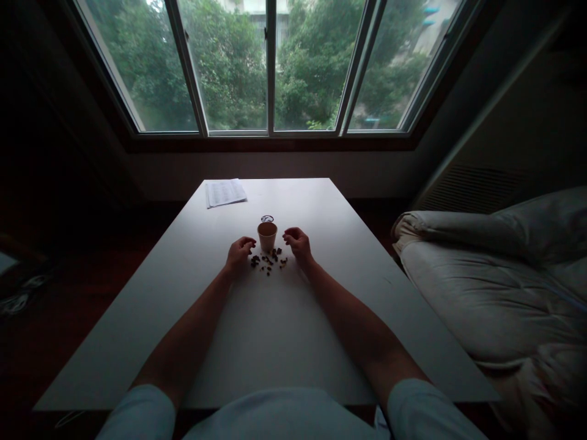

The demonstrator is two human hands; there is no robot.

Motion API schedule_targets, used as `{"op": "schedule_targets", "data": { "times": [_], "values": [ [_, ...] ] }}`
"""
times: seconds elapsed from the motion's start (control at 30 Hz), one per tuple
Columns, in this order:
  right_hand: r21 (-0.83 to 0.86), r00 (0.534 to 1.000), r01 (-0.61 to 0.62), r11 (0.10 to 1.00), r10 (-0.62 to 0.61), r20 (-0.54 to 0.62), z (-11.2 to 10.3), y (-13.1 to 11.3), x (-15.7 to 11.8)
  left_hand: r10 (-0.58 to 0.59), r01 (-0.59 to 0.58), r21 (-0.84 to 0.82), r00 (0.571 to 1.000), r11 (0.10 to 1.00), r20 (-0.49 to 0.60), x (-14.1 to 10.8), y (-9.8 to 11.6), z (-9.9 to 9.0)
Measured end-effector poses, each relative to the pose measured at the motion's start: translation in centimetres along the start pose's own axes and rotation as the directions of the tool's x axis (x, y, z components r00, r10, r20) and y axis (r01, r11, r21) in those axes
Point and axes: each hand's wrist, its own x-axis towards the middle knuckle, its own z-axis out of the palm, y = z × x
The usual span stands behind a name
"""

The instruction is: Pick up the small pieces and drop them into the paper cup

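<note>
A paper cup stands upright near the middle of the white table, its mouth facing up. Small dark brown and yellowish pieces lie scattered in front of it. To the left of the cup is my left hand, its fingers curled and the fingertips close together. My right hand is on the cup's other side, thumb and fingers drawn into a pinch. Neither hand touches the cup. Whatever may be between the fingertips is too small to make out. Right behind the cup lies a small round dark-rimmed thing.
Several printed paper sheets lie at the far left corner of the white table. To the right of the table is a padded light-coloured sofa or bedding. A wide window with trees outside is beyond the far edge.
</note>
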Motion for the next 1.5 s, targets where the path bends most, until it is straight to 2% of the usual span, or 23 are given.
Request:
{"op": "schedule_targets", "data": {
  "times": [0.1,0.17,0.3,0.53,0.87,1.03,1.17,1.37,1.5],
  "values": [
    [0.221,0.991,-0.121,0.968,0.129,-0.022,0.0,-1.1,0.2,-0.008,0.008,-0.012,1.0,1.0,0.01,-0.2,0.3,0.0],
    [0.294,0.982,-0.184,0.938,0.191,0.003,0.1,-1.9,0.2,-0.008,0.008,-0.023,1.0,1.0,0.004,-0.3,0.4,0.0],
    [0.317,0.965,-0.263,0.911,0.247,0.093,0.7,-3.4,0.0,0.006,-0.006,-0.017,1.0,1.0,0.004,-0.4,0.3,0.0],
    [0.342,0.94,-0.318,0.884,0.247,0.236,1.5,-5.0,-0.5,0.019,-0.02,0.025,1.0,0.999,0.024,-0.3,0.1,0.0],
    [0.339,0.92,-0.34,0.877,0.236,0.311,1.9,-5.7,-0.8,-0.002,0.002,0.0,1.0,1.0,0.022,-0.7,0.7,0.1],
    [0.335,0.89,-0.375,0.865,0.234,0.391,1.9,-5.9,-0.7,0.005,-0.005,0.017,1.0,1.0,0.024,-0.6,0.4,0.1],
    [0.309,0.885,-0.383,0.871,0.25,0.392,2.0,-6.1,-0.6,0.001,-0.002,0.023,1.0,1.0,0.022,-0.6,0.5,0.1],
    [0.266,0.905,-0.312,0.912,0.2,0.376,1.6,-5.8,-0.5,-0.005,0.004,0.038,0.999,0.999,0.042,-0.7,0.6,0.0],
    [0.124,0.908,-0.219,0.968,0.156,0.389,1.4,-5.0,-0.4,0.017,-0.022,0.076,0.998,0.997,0.066,-0.5,0.0,0.0]
  ]
}}
